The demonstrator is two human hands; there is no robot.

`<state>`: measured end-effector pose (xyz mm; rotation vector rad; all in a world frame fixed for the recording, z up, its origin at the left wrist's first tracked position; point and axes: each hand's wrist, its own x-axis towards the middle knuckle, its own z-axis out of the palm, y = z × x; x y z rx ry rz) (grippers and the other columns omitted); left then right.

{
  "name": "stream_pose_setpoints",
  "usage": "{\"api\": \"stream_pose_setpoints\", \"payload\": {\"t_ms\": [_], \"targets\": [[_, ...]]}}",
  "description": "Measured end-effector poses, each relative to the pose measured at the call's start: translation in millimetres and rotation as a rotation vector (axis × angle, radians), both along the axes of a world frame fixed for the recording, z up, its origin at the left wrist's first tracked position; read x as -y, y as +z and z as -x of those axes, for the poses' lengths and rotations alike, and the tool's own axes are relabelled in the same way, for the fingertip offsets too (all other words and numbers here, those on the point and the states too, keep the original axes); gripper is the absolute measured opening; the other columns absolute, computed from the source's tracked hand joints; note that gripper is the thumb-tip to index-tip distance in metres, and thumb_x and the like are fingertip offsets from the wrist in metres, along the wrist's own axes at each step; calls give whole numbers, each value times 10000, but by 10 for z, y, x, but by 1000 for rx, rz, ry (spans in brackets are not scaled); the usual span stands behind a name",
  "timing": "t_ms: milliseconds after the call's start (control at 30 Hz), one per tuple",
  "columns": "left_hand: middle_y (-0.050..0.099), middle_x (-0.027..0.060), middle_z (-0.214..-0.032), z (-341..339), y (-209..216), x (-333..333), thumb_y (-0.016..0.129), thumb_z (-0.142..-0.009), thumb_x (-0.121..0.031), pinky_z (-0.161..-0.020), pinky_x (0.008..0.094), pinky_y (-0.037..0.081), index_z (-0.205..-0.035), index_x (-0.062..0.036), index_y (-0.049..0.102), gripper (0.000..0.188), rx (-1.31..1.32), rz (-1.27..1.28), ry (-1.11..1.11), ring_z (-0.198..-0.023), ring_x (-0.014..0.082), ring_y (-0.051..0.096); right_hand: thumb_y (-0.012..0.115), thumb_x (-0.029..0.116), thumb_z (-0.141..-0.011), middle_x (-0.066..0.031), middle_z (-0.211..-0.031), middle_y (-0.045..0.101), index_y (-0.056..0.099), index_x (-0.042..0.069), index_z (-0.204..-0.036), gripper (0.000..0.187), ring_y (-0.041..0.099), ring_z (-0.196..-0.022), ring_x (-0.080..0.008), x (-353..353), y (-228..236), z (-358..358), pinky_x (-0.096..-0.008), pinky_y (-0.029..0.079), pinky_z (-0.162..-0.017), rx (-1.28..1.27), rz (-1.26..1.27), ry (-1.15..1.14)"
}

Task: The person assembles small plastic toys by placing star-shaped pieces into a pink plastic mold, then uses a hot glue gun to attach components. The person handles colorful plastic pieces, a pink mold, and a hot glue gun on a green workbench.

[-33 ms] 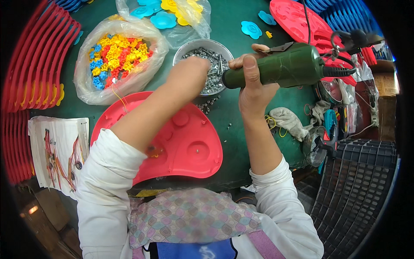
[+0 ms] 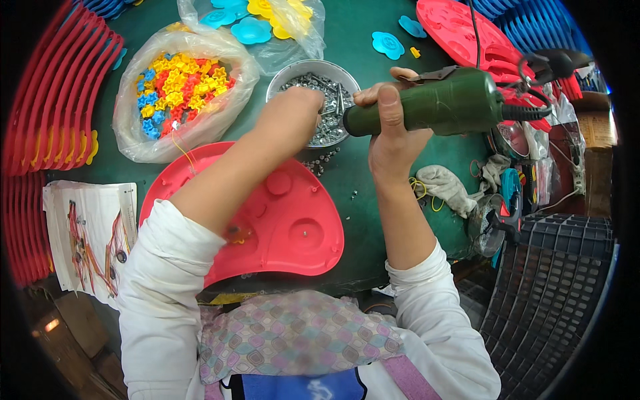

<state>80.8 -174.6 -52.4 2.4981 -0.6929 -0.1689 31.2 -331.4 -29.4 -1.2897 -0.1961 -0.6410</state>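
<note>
My right hand (image 2: 393, 137) is wrapped round a green electric screwdriver (image 2: 440, 103), thumb along the near side. The tool lies sideways, its black nose at the rim of a metal bowl (image 2: 272, 90) full of small screws. My left hand (image 2: 293, 113) reaches over the bowl's left side with its fingers curled down into the screws. The fingertips, and anything in them, are hidden behind the hand. Beneath my left forearm lies a red curved plastic panel (image 2: 307, 233) with round recesses, and a screw stands in one recess.
A clear bag (image 2: 133, 130) of small star-shaped pieces stands left of the bowl. Red frames (image 2: 67, 100) are stacked far left, beside a sheet with wires (image 2: 93, 233). Loose screws (image 2: 320, 163) lie below the bowl. A glove (image 2: 447, 190) and a black crate (image 2: 547, 287) are at right.
</note>
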Motion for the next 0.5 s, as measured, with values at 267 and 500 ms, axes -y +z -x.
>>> {"api": "stream_pose_setpoints", "payload": {"t_ms": [267, 500], "targets": [[685, 161, -928, 81, -1, -115, 736, -816, -83, -847, 437, 515, -1020, -15, 672, 225, 145, 318, -219, -929, 372, 645, 728, 327, -920, -103, -794, 631, 481, -25, -1195, 510, 640, -741, -217, -10, 171, 71, -418, 537, -800, 53, -83, -12], [681, 138, -919, 150, 65, -209, 731, -832, -94, -813, 422, 515, -939, -32, 699, 128, 106, 297, -236, -894, 342, 638, 722, 453, -912, -87, -787, 599, 486, 8, -1222, 591, 624, -736, -232, -70, 287, 166, -480, 522, -808, 80, -82, 6]]}}
